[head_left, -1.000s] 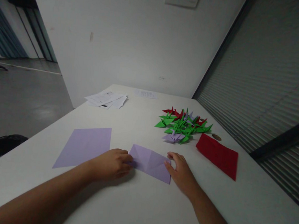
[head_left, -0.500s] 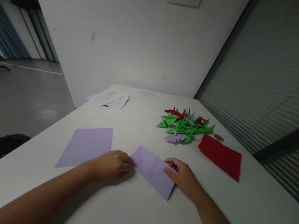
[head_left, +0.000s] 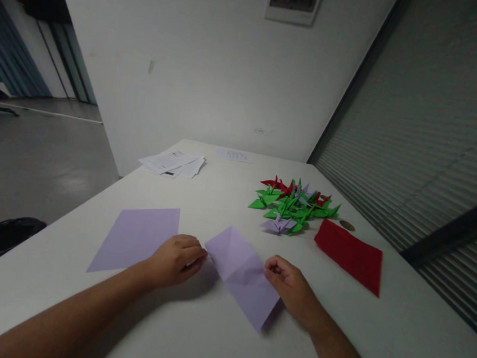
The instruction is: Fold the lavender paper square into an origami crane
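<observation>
A creased sheet of purple origami paper [head_left: 243,274] is held between my hands, a little above the white table, with its lower corner casting a shadow. My left hand [head_left: 180,260] pinches its left corner between thumb and fingers. On the other side, my right hand [head_left: 290,286] has its fingers closed on the right edge. A second purple sheet [head_left: 141,237] lies flat beside my left hand, its lower edge partly behind the forearm.
Several folded paper cranes [head_left: 290,206] in green, red and purple are heaped at the back right. Red paper [head_left: 351,254] and a brownish round object [head_left: 347,225] lie near the blinds. White printed papers [head_left: 173,163] sit at the back left; a black-lined bin [head_left: 3,236] stands beyond the table's left edge.
The purple paper has been lifted and opened wider, showing more of its creased surface. My left hand has risen slightly and drawn a little to the left. The view has tilted up slightly.
</observation>
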Demonstrator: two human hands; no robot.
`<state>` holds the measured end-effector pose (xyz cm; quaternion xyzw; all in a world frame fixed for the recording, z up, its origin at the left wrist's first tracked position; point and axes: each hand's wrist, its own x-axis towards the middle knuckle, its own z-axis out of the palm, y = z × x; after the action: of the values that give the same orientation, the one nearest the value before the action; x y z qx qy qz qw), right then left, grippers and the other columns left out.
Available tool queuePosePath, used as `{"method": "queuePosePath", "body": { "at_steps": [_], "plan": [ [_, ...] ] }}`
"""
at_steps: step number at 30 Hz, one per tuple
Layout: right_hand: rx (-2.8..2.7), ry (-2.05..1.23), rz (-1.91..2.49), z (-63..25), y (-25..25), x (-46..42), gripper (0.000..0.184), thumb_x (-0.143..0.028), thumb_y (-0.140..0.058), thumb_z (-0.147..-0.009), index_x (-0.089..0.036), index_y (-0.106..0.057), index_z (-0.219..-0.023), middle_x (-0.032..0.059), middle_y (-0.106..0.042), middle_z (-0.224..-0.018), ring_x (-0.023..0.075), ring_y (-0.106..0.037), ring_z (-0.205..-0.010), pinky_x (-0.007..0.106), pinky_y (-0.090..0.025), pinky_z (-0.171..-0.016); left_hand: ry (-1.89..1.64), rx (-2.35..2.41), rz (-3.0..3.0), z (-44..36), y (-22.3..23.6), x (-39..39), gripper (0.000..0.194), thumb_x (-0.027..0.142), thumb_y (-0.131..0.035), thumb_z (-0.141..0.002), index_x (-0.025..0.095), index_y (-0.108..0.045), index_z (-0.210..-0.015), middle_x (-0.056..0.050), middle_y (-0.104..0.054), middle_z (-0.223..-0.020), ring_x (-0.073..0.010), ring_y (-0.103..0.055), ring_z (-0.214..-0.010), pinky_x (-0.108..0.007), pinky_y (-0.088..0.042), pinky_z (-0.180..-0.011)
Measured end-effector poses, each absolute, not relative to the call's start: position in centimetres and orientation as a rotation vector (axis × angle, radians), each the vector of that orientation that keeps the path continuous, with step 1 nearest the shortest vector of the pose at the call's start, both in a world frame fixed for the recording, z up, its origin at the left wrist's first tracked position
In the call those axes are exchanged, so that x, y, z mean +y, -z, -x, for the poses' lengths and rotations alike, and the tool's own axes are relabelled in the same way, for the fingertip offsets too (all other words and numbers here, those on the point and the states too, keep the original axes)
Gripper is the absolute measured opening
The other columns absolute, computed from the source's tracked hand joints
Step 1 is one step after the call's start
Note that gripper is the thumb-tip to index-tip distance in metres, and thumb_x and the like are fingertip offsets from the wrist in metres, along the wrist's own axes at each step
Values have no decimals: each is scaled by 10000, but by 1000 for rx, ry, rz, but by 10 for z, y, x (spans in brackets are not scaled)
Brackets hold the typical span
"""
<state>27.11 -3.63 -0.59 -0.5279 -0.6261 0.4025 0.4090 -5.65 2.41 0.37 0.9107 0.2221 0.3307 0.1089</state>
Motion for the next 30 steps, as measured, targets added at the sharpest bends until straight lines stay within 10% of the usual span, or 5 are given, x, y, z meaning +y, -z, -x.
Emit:
{"method": "queuePosePath", "body": {
  "at_steps": [7, 13, 30],
  "plan": [
    [-1264, -1069, 1208, -259, 8, -43, 372, -554, -747, -825, -225, -574, -835, -33, -520, -665, 145, -471, -587, 248, -360, -540, -1109, 970, -1635, 40, 0, 25, 109, 295, -648, -892, 191, -637, -923, -39, -692, -859, -166, -642, -775, -287, -505, -717],
    [-1082, -1145, 1133, -246, 14, -45, 399, -558, -775, -806, -245, -531, -852, -15, -586, -701, 178, -543, -606, 268, -411, -555, -878, 571, -983, 27, -1, 14, 594, 251, -811, -770, 248, -504, -1278, -118, -663, -1236, -231, -685, -1084, -393, -501, -956],
    [-1098, -1116, 1021, -247, 8, -41, 383, -454, -814, -785, -266, -547, -987, 21, -655, -884, 200, -628, -768, 300, -499, -677, -1060, 677, -933, 37, -4, 23, 973, 167, -904, -686, 266, -348, -1479, -13, -740, -851, -158, -699, -739, -250, -513, -699]
  ]
}}
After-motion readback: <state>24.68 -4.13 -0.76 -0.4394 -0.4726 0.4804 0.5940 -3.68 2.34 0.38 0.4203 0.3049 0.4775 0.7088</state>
